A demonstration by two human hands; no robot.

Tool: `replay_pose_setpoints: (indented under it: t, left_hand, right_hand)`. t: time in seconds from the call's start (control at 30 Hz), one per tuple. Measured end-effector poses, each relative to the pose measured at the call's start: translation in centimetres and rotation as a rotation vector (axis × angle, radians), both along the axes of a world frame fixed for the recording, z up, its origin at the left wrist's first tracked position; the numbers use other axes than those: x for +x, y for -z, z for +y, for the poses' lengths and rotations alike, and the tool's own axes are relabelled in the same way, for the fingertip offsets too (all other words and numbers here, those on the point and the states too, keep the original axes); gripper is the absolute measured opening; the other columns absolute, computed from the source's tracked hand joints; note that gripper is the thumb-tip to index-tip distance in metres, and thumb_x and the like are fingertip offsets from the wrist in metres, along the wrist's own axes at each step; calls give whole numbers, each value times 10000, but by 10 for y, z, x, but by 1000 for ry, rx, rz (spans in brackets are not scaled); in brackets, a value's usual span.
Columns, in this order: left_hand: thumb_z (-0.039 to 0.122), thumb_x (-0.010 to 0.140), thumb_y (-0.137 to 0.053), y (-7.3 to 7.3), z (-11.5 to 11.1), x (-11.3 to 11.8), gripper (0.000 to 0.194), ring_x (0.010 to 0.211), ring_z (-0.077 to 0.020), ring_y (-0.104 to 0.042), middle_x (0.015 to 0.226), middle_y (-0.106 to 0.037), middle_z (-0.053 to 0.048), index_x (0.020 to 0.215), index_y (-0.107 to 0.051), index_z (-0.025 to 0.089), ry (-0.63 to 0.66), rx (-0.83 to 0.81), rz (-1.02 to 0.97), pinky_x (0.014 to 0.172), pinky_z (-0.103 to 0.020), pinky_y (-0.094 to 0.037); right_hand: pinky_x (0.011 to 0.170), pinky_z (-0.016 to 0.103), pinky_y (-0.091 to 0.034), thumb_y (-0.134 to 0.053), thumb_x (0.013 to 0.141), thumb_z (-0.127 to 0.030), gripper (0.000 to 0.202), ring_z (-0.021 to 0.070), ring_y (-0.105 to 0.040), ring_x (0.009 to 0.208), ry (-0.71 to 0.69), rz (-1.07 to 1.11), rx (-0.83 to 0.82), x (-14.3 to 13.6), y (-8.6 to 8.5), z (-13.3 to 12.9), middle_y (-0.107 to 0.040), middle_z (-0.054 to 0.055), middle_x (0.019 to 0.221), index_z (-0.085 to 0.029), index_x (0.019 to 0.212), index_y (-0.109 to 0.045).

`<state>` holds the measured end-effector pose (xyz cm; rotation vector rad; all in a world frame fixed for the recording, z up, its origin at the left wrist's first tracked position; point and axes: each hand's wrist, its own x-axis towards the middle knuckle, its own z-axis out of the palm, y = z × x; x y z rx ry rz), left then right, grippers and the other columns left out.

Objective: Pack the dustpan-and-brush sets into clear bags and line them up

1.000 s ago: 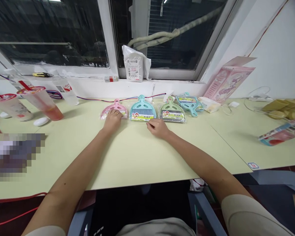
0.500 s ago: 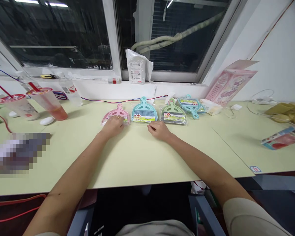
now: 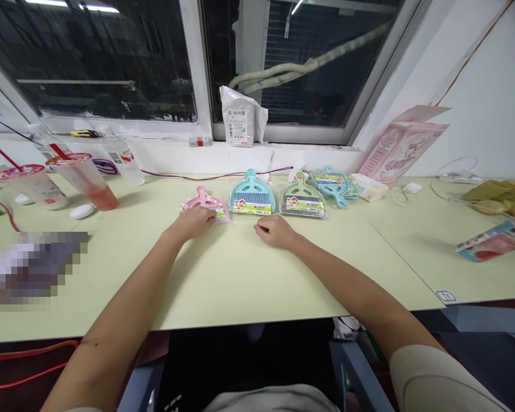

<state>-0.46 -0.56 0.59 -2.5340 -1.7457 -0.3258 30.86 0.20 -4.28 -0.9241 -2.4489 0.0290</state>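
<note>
My left hand (image 3: 194,222) is closed over the front of a pink dustpan and brush set (image 3: 203,198) in clear wrapping, covering much of its label. That set sits slightly turned on the table. My right hand (image 3: 275,232) rests as a loose fist on the tabletop, with nothing visible in it. Just beyond it is a wrapped blue dustpan and brush set (image 3: 252,193). A green set (image 3: 302,196) lies to the right of the blue one. Further right, more blue sets (image 3: 332,184) overlap each other, handles pointing different ways.
Two drink cups with straws, one a reddish drink (image 3: 86,182), stand at left near a white mouse (image 3: 82,211). A pink box (image 3: 405,146) leans at the back right. A white parcel (image 3: 240,120) sits on the windowsill. A colourful box (image 3: 495,237) lies at far right.
The pink set has turned and shifted slightly right and toward me under my left hand. My right hand has drawn back a little from the blue set.
</note>
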Motion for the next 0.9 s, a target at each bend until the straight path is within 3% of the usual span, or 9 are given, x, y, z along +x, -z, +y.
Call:
replay_pose_setpoints:
  t: [0.1,0.3,0.4,0.5,0.6,0.7,0.77,0.9]
  left_hand:
    - [319,891,-456,-2,-7,8,269,742,-266,-636,773,-702,-89,746,-674,260,91,-127,66,709,-382,-430]
    - [342,880,-471,-2,-21,32,268,669,-231,-608,709,-676,-66,693,-643,253,185,-265,0,634,-362,-394]
    - [308,888,-451,-3,-26,41,291,617,-212,-584,670,-660,-49,695,-660,247,231,-289,-35,607,-358,-379]
    - [274,925,-417,-4,-23,41,321,607,-208,-578,681,-664,-47,758,-688,229,183,-169,-8,594,-354,-372]
    - [269,955,-427,1,-14,32,316,774,-236,-648,847,-716,-76,865,-724,211,161,19,32,700,-366,-444]
    - [303,935,-528,9,-5,22,252,1075,-291,-641,1154,-706,-116,1031,-741,209,222,159,29,940,-422,-470]
    - [329,918,-573,13,-2,19,298,1173,-313,-609,1274,-661,-130,1156,-704,207,230,155,24,1010,-446,-458]
    - [258,919,-543,16,0,17,311,1181,-314,-611,1239,-659,-132,1214,-618,195,218,73,58,982,-439,-480]
  right_hand:
    - [663,305,-315,-463,1002,-284,386,154,-451,619,-8,-23,-22,-2,-1,-1,-565,23,638,-209,626,-509]
    - [648,285,-321,-482,1014,-314,353,142,-486,620,11,51,-151,-3,-3,-3,-584,1,648,-201,691,-573]
    - [640,268,-343,-501,1018,-326,215,147,-534,632,64,133,-215,-3,-4,-5,-615,-22,673,-194,993,-668]
    - [688,264,-389,-510,1020,-288,371,160,-595,696,50,112,-184,-4,-6,-10,-681,-20,758,-202,1371,-594]
    - [777,282,-419,-499,1040,-284,496,188,-660,867,-10,-46,-104,-9,-9,-17,-749,33,979,-269,1536,-508]
    - [791,306,-422,-462,1072,-351,505,220,-680,931,-11,-224,-73,-17,-11,-23,-748,66,1064,-302,1574,-477]
    - [793,316,-425,-434,1086,-392,499,233,-688,946,15,-292,-76,-22,-13,-25,-746,77,1078,-304,1575,-479]
    - [830,325,-434,-412,1096,-406,457,239,-693,992,43,-354,-103,-26,-16,-26,-740,86,1131,-297,1517,-554]
